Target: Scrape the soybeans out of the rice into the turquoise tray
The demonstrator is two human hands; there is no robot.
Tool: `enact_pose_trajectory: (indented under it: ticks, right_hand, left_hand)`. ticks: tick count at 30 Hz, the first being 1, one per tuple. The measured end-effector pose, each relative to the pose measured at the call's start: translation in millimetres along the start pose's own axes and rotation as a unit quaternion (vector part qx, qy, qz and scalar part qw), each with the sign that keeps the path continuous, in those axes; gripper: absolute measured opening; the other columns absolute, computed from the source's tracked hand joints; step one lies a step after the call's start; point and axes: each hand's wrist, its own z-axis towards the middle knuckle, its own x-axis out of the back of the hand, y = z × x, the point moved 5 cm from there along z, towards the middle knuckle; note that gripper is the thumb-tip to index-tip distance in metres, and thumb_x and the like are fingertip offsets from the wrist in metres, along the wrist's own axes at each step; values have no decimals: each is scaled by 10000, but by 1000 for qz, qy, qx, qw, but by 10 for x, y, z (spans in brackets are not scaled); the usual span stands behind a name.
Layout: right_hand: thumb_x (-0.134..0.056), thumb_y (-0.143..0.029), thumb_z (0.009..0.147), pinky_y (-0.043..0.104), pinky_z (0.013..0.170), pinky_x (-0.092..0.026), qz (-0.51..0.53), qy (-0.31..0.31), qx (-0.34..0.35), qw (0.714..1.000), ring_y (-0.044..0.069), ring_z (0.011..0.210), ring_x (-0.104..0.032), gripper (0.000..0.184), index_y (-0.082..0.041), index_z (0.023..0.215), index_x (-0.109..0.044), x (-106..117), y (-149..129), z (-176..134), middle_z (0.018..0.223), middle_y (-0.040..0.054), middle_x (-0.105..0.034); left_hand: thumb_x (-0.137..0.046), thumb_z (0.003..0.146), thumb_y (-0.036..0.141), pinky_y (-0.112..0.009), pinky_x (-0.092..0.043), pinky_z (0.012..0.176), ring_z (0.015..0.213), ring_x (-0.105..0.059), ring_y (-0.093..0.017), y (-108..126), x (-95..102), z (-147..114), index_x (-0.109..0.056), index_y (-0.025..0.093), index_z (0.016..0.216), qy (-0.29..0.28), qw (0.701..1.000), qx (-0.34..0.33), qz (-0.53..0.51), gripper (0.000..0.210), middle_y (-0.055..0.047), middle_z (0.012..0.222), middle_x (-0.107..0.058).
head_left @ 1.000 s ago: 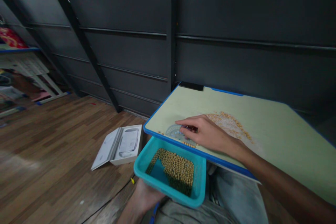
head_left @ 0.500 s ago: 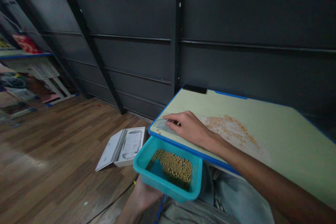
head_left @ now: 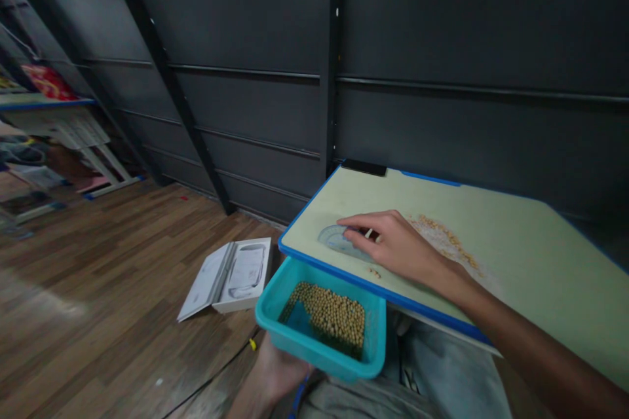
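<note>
A clear protractor (head_left: pixel 339 239) lies on the pale tabletop near its left end, gripped at its right part by the fingers of my right hand (head_left: pixel 393 242). A few soybeans (head_left: pixel 374 272) sit between that hand and the table's front edge. From below, my left hand (head_left: pixel 280 366) supports a teal plastic basin (head_left: pixel 314 355), its fingers mostly hidden underneath. The basin is tucked against the blue table edge, and many soybeans (head_left: pixel 334 314) cover part of its bottom. Beyond my right hand, more soybeans (head_left: pixel 449 236) are spread among fine white grains (head_left: pixel 437 237).
A black phone-like slab (head_left: pixel 363 167) rests at the table's back left corner. On the wooden floor an open white box (head_left: pixel 246 272) stands left of the basin, with a black cable (head_left: pixel 216 376) nearby. A dark panelled wall (head_left: pixel 246 98) runs behind. Another table (head_left: pixel 49 103) is at far left.
My right hand has slid right along the table with the protractor. The few beans by the table's left corner are gone from there. The basin has shifted slightly right.
</note>
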Motion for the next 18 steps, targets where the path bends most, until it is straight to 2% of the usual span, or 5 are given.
enact_pose_trajectory:
  ticks: [3, 7, 11, 18]
  right_hand:
    - [-592, -217, 934, 424, 913, -555, -21, 25, -17, 999, 239, 1008, -728, 292, -264, 1189, -726, 95, 121, -210, 1179, 42, -755]
    - [-595, -237, 945, 462, 947, -534, -38, 34, -33, 998, 251, 1022, -715, 287, -258, 1203, -720, 97, 212, -387, 1170, 61, -757]
    - [-594, -235, 944, 473, 960, -533, -22, 25, -42, 999, 255, 1053, -705, 288, -254, 1203, -718, 49, 263, -449, 1198, 66, -744]
    - [-610, -193, 918, 448, 962, -543, 26, 29, -50, 998, 232, 1066, -705, 315, -313, 1187, -722, 10, 230, -500, 1194, 24, -747]
  left_hand:
    - [-489, 929, 299, -506, -457, 1044, 1007, -716, -278, -113, -78, -24, -763, 172, 993, 14, 1000, 23, -11, 309, -95, 986, -819]
    - [-466, 943, 372, -479, -455, 1049, 1009, -715, -280, -244, -118, -5, -750, 139, 1051, 11, 1000, 25, -12, 382, -111, 996, -815]
    - [-445, 953, 399, -492, -442, 1062, 1049, -703, -285, -318, -76, 41, -712, 130, 1148, -10, 1000, 25, -1, 426, -120, 1039, -806]
    - [-408, 966, 409, -485, -448, 1053, 1061, -699, -283, -332, 32, 63, -704, 115, 1162, -13, 1000, 24, 1, 461, -143, 1130, -782]
